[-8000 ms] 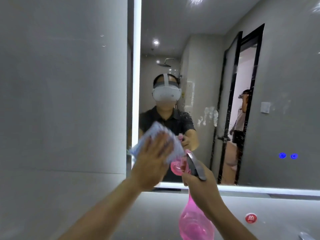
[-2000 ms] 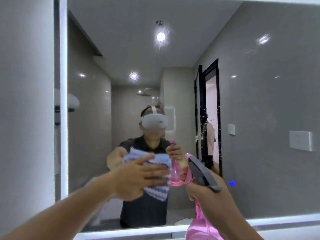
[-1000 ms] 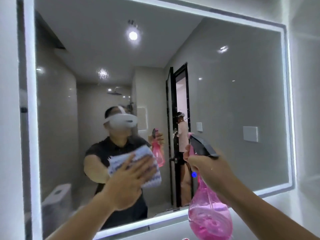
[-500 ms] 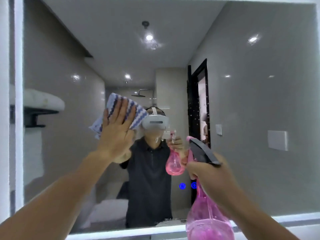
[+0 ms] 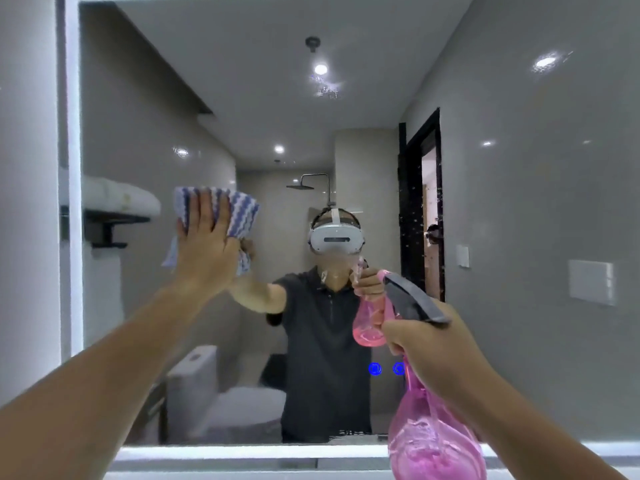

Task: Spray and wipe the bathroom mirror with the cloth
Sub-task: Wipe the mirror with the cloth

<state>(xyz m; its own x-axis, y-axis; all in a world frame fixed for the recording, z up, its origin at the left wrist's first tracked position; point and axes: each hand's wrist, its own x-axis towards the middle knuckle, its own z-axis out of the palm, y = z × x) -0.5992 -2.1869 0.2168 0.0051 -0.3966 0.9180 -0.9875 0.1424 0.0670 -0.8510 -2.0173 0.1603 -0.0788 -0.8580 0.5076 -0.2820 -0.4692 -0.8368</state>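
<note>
At left of centre, the left hand point(image 5: 207, 247) is raised with its arm stretched up, palm flat and fingers spread, pressing the striped cloth point(image 5: 239, 216) against the mirror point(image 5: 519, 202). At lower right, the right hand point(image 5: 429, 344) grips the pink spray bottle point(image 5: 433, 441), whose base is cut off by the bottom edge.

Camera: one, head-worn, wide-angle.
Facing: straight at the large wall-mounted, light-edged bathroom mirror point(image 5: 519, 209), slightly downward.
Nearness: close; both outstretched forearms reach the glass.
Shared views: none.
</note>
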